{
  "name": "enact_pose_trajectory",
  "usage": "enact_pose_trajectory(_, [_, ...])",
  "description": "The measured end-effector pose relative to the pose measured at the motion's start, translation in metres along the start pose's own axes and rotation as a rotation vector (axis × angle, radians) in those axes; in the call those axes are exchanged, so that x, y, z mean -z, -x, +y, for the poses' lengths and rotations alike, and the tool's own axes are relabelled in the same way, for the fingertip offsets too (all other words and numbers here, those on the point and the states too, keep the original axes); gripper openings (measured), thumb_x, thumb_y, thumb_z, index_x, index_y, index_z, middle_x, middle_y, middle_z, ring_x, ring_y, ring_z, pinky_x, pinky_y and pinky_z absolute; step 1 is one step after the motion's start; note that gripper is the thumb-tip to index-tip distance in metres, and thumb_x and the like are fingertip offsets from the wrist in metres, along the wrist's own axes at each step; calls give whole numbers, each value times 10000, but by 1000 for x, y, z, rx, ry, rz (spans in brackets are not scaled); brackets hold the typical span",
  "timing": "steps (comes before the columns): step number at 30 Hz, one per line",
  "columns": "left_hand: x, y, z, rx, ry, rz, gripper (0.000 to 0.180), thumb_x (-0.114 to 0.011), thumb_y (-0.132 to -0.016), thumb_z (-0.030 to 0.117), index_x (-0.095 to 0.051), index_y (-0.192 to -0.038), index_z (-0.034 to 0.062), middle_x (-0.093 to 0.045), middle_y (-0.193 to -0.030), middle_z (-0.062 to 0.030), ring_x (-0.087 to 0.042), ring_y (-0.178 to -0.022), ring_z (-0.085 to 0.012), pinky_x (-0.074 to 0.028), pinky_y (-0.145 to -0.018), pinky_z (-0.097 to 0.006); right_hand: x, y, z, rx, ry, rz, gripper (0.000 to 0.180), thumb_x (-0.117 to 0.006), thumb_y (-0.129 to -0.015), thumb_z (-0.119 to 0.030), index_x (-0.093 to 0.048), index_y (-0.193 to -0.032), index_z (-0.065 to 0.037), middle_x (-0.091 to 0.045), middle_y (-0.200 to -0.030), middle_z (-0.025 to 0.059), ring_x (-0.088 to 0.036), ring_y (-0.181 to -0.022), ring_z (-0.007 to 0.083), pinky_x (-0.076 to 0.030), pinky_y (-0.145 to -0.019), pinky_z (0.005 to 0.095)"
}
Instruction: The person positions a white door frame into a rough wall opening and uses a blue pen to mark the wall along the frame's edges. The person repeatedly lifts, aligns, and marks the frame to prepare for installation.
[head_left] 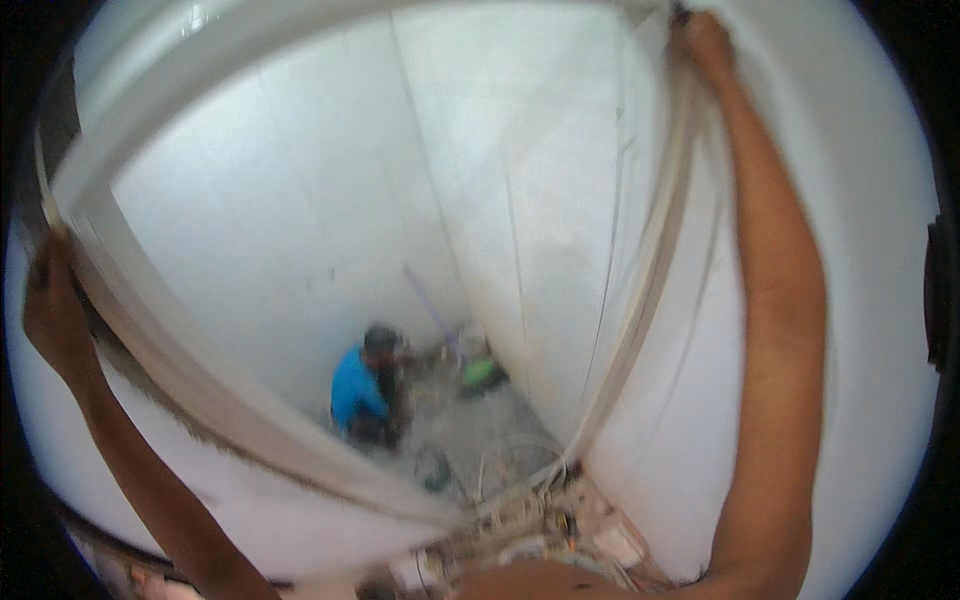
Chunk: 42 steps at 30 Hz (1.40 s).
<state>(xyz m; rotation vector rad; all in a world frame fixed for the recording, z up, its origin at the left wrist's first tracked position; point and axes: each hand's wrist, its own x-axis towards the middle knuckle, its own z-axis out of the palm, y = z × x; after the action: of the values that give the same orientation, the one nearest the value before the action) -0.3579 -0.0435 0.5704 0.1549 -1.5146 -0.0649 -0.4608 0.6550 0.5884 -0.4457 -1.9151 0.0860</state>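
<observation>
Both my arms are raised toward a pale door frame [650, 290] that surrounds an opening into a room. My right hand [705, 45] is closed at the frame's upper right corner, around a small dark purplish thing [681, 14] that I cannot make out. At the far left, my left hand [62, 310] is closed by the frame's left side, its fingertips near a thin whitish strip [43, 180]. What lies within the left fingers is hidden and blurred.
Through the opening, a person in a blue shirt [360, 388] crouches on the grey floor [490, 430]. Near them are a green object [482, 374] and a leaning purple pole [428, 300]. Cables and loose clutter [540, 515] lie by the frame's foot. Pale wall panels [300, 190] line the room.
</observation>
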Motion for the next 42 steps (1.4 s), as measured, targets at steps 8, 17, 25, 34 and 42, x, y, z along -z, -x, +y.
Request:
enact_pose_trajectory(8, [-8, 17, 11, 233, 381, -63, 421, -615, -927, 331, -669, -1186, 4, -696, -1111, -173, -666, -1002, -266, -502, -917, -377, 1, 21, -20, -158, -333, 84, 266, -480, -954, -196, -694, -1016, -52, -688, -955, 231, -662, -934, 407, -509, -858, 501])
enact_pose_trajectory(17, [-2, 14, 23, 204, 393, -107, 390, -597, -933, 261, -653, -1183, -33, -678, -1139, -199, -647, -1044, -291, -488, -937, -380, 0, 29, -20, -95, -392, 129, 237, -474, -888, -103, -673, -999, -39, -671, -997, 224, -658, -959, 396, -518, -855, 496])
enact_pose_trajectory(25, [-2, 14, 24, 229, 417, -84, 379, -599, -940, 247, -649, -1183, -40, -677, -1137, -191, -642, -1046, -294, -475, -955, -377, -7, 31, -31, -64, -323, 156, 254, -484, -881, -80, -616, -1076, 15, -657, -1002, 228, -666, -893, 396, -539, -807, 489])
enact_pose_trajectory(34, [-6, 13, 17, 226, 432, -92, 378, -622, -941, 252, -650, -1165, -50, -677, -1126, -188, -646, -1030, -285, -488, -932, -372, -8, 31, -33, -157, -472, 181, 320, -493, -879, -67, -624, -1165, -7, -647, -1041, 210, -654, -915, 405, -530, -819, 492])
enact_pose_trajectory(42, [-7, 12, 12, 243, 470, -92, 379, -624, -939, 244, -648, -1177, -50, -683, -1122, -185, -653, -1024, -279, -493, -929, -361, -10, 32, -37, -145, -427, 211, 334, -527, -861, -63, -611, -1178, -1, -648, -1048, 205, -659, -906, 392, -537, -815, 480])
